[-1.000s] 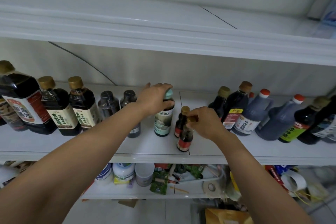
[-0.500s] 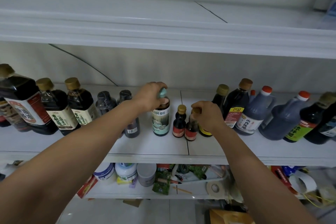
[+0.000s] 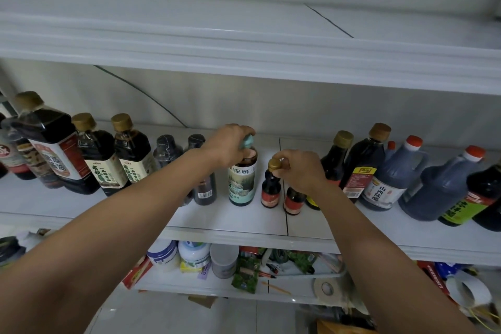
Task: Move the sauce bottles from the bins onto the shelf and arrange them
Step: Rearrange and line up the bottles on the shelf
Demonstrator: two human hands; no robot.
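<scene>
**A:** Your left hand [image 3: 230, 148] is clamped over the teal cap of the green bottle [image 3: 242, 182], which stands upright mid-shelf [image 3: 230, 219].

**B:** And your right hand [image 3: 299, 171]?

**A:** Its fingers [image 3: 288, 157] curl over the top of a small bottle [image 3: 294, 199], touching its gold-capped twin [image 3: 270, 190].

**B:** So each bottle stands vertical, straight below your grip. Your right is the nearer hand for that pair, so I'd slide sideways along the row.

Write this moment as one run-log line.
left hand: grips teal-capped bottle | right hand: grips right small bottle | bottles upright on shelf
</scene>
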